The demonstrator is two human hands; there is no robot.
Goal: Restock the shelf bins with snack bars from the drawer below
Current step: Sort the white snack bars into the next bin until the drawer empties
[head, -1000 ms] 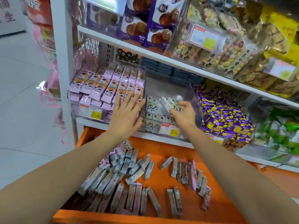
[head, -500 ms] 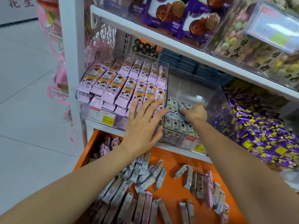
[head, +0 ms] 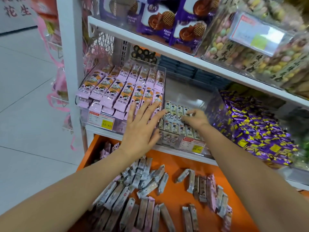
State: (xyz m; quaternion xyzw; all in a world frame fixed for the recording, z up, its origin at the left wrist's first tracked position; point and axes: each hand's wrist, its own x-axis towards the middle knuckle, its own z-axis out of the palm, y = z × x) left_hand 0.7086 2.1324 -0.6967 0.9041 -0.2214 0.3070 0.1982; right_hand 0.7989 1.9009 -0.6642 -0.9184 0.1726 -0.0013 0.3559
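Observation:
A clear bin (head: 209, 101) on the lower shelf holds rows of white snack bars (head: 173, 113). My right hand (head: 195, 118) reaches into this bin, its fingers curled down onto a few white bars on the top row. My left hand (head: 142, 129) lies flat with fingers spread against the front of the bins, where the pink snack bars (head: 120, 91) meet the white ones. Below, the open orange drawer (head: 177, 166) holds several loose bars (head: 142, 181), with a smaller group (head: 205, 186) to the right.
Purple and yellow candies (head: 255, 131) fill the bin to the right. The upper shelf (head: 167, 49) carries purple biscuit packs and bags of coloured sweets. A white shelf post (head: 71, 64) stands at the left, with tiled floor beyond. Price tags (head: 192, 145) hang on the bin fronts.
My right hand has carried the white bars from above the bin's front down into the bin onto the top row. My left hand stays spread on the bin fronts. The camera has moved closer.

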